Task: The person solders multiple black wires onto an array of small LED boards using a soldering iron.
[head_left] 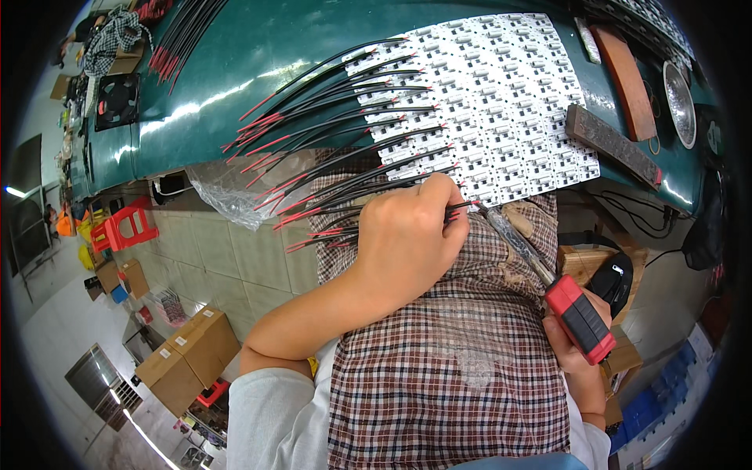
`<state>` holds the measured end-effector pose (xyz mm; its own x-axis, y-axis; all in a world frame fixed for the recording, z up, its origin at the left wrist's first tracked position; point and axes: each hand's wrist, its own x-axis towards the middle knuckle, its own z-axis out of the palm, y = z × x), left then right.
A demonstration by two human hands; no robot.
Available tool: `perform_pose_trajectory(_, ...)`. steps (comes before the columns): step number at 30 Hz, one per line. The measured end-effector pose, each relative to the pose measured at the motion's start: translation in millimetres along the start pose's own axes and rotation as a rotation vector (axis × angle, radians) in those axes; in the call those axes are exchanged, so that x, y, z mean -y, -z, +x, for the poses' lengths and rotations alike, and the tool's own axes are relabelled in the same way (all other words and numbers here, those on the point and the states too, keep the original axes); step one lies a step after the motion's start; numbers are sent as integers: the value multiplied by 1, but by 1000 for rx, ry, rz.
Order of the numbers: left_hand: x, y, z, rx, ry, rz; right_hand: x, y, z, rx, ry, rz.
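Board (pixel 501 94) is white with black specks, wires (pixel 329 90) are black with red ends, soldering iron (pixel 580 317) handle's red/black. Apron (pixel 446 392) is brown-white-navy check, bench (pixel 211 86) deep green, stool (pixel 129 227) super red.

Green table (pixel 266 31), white panel (pixel 509 102), black wires (pixel 189 35)

Looking down from the person's own head
Set left in a fisheye pair; tilted steeply over checked apron (pixel 446 407) toward left hand (pixel 411 231) and right hand (pixel 565 348), near; taking in green table (pixel 274 31) across the top and, farther off, tiled floor (pixel 251 251) at left.
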<state>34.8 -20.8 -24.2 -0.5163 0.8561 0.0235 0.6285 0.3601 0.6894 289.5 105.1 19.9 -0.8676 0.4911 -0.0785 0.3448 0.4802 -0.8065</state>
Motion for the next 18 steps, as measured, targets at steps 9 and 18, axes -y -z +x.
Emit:
perform_pose_trajectory(9,-1,1,2,18,17,11,-4,-2,0,-2,45,27)
perform_pose_trajectory(18,-1,2,4,42,42,-17,2,5,1,-28,51,-20)
